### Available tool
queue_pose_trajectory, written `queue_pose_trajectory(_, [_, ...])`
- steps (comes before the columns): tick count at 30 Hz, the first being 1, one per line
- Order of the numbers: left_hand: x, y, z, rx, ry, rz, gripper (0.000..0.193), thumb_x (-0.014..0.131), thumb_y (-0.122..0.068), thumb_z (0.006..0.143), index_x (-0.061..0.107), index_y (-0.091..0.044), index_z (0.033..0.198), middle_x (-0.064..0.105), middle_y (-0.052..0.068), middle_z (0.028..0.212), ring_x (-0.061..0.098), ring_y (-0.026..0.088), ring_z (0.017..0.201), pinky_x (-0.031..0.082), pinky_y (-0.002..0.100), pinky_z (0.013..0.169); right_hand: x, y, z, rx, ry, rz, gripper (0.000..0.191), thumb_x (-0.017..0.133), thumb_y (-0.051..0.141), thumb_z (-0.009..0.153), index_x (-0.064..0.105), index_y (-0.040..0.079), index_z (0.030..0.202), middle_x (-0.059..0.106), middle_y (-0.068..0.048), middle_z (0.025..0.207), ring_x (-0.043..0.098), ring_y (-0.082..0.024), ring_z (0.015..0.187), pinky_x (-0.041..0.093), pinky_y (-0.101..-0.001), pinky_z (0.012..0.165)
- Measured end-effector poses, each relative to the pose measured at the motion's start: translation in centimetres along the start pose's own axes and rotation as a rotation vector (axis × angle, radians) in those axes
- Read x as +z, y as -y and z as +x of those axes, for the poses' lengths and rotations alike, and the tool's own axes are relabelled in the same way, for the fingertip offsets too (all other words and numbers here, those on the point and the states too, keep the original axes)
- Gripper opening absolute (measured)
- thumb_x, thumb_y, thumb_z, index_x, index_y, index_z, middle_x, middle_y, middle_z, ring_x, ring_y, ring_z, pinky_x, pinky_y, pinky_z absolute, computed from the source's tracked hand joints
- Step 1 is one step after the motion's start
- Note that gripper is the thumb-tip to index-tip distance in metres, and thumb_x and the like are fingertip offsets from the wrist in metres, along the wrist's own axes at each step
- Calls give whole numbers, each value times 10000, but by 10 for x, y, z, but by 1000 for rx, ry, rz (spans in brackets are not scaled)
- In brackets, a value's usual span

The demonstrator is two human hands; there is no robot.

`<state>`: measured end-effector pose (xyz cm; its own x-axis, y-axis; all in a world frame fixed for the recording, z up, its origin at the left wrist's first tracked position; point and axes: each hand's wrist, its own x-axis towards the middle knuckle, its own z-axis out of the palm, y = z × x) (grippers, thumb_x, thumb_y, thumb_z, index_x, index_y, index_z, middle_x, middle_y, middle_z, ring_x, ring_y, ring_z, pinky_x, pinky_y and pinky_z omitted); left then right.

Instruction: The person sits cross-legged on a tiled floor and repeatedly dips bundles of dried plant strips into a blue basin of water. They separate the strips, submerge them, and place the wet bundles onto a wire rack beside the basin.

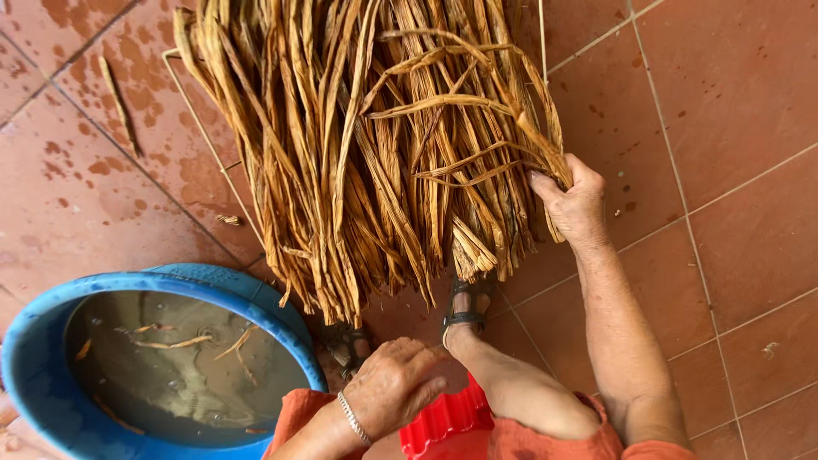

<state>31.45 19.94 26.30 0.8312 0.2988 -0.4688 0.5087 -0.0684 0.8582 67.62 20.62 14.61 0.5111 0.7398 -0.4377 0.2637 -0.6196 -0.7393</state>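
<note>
We see the right hand (573,198) pinching strands at the right edge of a dried fibre bundle (375,145) on the tiled floor (733,111). The left hand (394,385) rests loosely curled near the knee. A blue basin (34,358) of murky water stands at lower left.

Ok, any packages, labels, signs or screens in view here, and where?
None in view: no package, label, sign or screen.
The only container is a round blue basin of murky water at lower left on the tiled floor.
The right hand grips a bundle of dry tan strips.
</note>
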Motion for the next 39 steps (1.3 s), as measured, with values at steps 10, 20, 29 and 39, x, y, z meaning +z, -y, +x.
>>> queue_pose_trajectory(10, [56, 43, 33, -279, -357, -896, 385, 643, -285, 1025, 663, 4, 1279, 738, 165, 1153, 714, 262, 1015, 588, 357, 887, -52, 132, -29, -37, 137, 313, 166, 620, 129, 1030, 573, 11, 1137, 718, -65, 925, 689, -150, 699, 603, -278, 616])
queue_pose_trajectory(20, [-124, -118, 94, 474, -169, -1554, 1331, 435, -960, 686, 323, -30, 1631, 508, 208, 1589, 526, 376, 1436, 399, 576, 1229, -42, 238, -141, -567, 20, 87, 349, 751, 74, 927, 533, -43, 1174, 713, -158, 964, 740, -246, 823, 620, -375, 699])
queue_pose_trajectory(29, [-164, -140, 105, -260, -772, -1576, 296, 753, -183, 990, 530, -51, 1135, 649, 31, 856, 649, 180, 780, 588, 426, 854, -66, 200, -183, -430, 177, -180, 495, 769, -24, 772, 575, 18, 1226, 697, -146, 1052, 708, -314, 918, 602, -459, 764])
queue_pose_trajectory(39, [-133, -268, 46, 72, -568, -1625, 377, 539, -402, 1139, 504, -64, 1303, 580, 54, 837, 546, 195, 805, 503, 427, 910, -192, 224, -255, -195, 66, -34, 462, 828, 112, 733, 636, 46, 1148, 719, -146, 1051, 722, -353, 900, 599, -468, 789])
